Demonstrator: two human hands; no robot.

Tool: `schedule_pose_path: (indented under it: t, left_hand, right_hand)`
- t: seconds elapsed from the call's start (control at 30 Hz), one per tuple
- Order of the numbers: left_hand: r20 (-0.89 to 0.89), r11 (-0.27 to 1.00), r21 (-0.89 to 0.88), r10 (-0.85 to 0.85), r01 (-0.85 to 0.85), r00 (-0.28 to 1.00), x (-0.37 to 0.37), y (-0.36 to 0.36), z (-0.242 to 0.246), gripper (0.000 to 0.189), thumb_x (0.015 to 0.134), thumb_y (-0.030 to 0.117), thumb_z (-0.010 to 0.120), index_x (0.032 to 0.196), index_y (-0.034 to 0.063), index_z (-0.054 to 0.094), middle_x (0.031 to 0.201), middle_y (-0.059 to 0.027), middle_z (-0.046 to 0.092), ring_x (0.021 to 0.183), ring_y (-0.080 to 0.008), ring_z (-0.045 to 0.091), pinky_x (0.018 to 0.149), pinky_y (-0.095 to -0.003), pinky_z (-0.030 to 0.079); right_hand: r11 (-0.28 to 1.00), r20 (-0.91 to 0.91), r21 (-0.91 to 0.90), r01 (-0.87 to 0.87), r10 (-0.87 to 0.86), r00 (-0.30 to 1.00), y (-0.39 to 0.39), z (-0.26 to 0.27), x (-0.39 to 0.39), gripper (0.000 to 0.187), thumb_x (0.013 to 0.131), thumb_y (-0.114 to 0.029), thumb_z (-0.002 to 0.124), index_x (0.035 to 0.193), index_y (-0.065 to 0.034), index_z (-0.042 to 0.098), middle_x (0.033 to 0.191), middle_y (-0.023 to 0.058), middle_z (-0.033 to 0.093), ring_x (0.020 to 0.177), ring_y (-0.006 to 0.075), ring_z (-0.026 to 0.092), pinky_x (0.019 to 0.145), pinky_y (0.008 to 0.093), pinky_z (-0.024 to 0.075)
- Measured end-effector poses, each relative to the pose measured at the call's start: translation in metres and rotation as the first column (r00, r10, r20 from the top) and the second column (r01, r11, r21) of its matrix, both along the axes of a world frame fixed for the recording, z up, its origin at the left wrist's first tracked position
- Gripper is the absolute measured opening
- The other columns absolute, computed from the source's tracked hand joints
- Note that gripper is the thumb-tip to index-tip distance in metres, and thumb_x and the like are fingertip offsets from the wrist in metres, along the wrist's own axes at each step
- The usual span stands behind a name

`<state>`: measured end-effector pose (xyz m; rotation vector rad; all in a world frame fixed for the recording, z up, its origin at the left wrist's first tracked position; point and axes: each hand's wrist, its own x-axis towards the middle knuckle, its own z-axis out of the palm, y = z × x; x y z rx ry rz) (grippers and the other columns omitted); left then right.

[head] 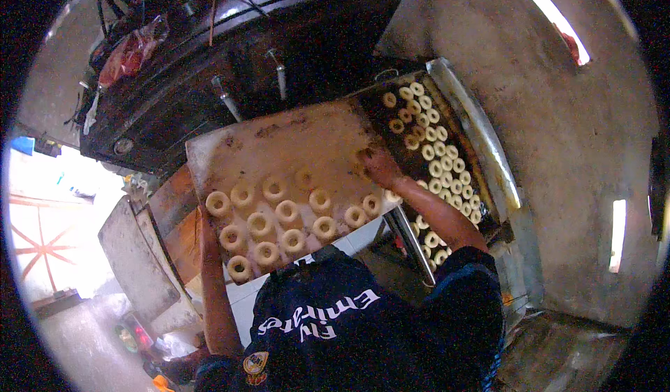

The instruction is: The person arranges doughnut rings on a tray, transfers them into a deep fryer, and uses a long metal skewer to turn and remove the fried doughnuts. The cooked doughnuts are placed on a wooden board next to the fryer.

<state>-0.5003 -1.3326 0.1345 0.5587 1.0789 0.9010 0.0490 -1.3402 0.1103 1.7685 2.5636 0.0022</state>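
A wide floured board [293, 135] lies across in front of me, with several dough rings [260, 224] on its near and left part. My right hand [379, 167] is over the board's right end, its fingers bent; whether a ring is in it cannot be made out. Beyond that end is a dark fryer or pan [434, 96] holding many pale rings [436, 168] and a few browner ones at its far end. My left forearm runs up along the board's left edge, and my left hand [203, 219] is at that edge, its fingers not clearly visible.
A large dark metal appliance [172, 99] with handles stands behind the board. A bright metal sheet [476, 125] edges the pan on the right, beside a wall. Worn boards [136, 256] lean at the left. A metal bar [411, 240] slants below the board's right corner.
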Motion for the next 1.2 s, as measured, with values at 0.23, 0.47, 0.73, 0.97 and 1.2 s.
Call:
schedule_pose_path:
  t: [0.23, 0.47, 0.73, 0.97, 1.2]
  left_hand:
    - [-0.019, 1.000, 0.018, 0.017, -0.016, 1.000, -0.011, 0.001, 0.011, 0.081, 0.104, 0.071, 0.035, 0.147, 0.0038, 0.051, 0.136, -0.0134, 0.063, 0.119, -0.0272, 0.064, 0.102, -0.0431, 0.054]
    - [0.040, 0.999, 0.030, 0.021, -0.022, 0.999, 0.026, 0.009, -0.013, 0.081, 0.104, 0.071, 0.035, 0.147, 0.0040, 0.051, 0.136, -0.0136, 0.063, 0.119, -0.0274, 0.064, 0.102, -0.0431, 0.054]
    - [0.007, 1.000, 0.025, 0.004, -0.004, 1.000, -0.014, 0.013, 0.003, 0.080, 0.104, 0.071, 0.035, 0.147, 0.0042, 0.051, 0.137, -0.0137, 0.063, 0.119, -0.0275, 0.064, 0.102, -0.0432, 0.055]
    - [0.013, 0.999, 0.029, 0.033, -0.033, 0.999, -0.008, 0.007, 0.001, 0.080, 0.104, 0.070, 0.036, 0.147, 0.0044, 0.050, 0.137, -0.0138, 0.063, 0.120, -0.0277, 0.064, 0.102, -0.0433, 0.055]
    - [0.073, 0.999, 0.043, 0.014, -0.017, 0.997, 0.044, 0.019, -0.021, 0.080, 0.105, 0.070, 0.036, 0.148, 0.0045, 0.050, 0.137, -0.0140, 0.062, 0.120, -0.0279, 0.064, 0.102, -0.0433, 0.055]
  right_hand:
    - [0.973, -0.313, -0.009, 0.229, -0.220, 0.924, -0.001, 0.001, 0.039, 0.043, 0.090, -0.030, 0.069, 0.125, -0.0068, 0.066, 0.144, 0.0175, 0.056, 0.132, 0.0399, 0.052, 0.119, 0.0517, 0.0353]
    - [0.967, -0.365, 0.018, -0.253, 0.242, 0.899, -0.016, 0.030, -0.121, 0.039, 0.081, -0.016, 0.074, 0.119, -0.0093, 0.066, 0.141, 0.0140, 0.058, 0.135, 0.0404, 0.050, 0.117, 0.0613, 0.0334]
    - [0.983, -0.065, 0.173, 0.062, -0.051, 0.997, -0.001, 0.006, 0.024, 0.040, 0.085, -0.013, 0.066, 0.125, -0.0071, 0.067, 0.123, 0.0175, 0.068, 0.123, 0.0406, 0.058, 0.108, 0.0606, 0.0409]
    - [0.990, -0.214, 0.110, 0.085, -0.060, 0.975, -0.005, 0.046, -0.058, 0.045, 0.092, -0.022, 0.068, 0.135, -0.0080, 0.063, 0.138, 0.0172, 0.062, 0.127, 0.0388, 0.056, 0.110, 0.0483, 0.0434]
    - [0.994, -0.335, 0.064, -0.085, 0.102, 0.937, -0.017, 0.039, -0.186, 0.054, 0.089, -0.021, 0.072, 0.140, -0.0126, 0.056, 0.139, 0.0159, 0.060, 0.138, 0.0390, 0.048, 0.119, 0.0584, 0.0337]
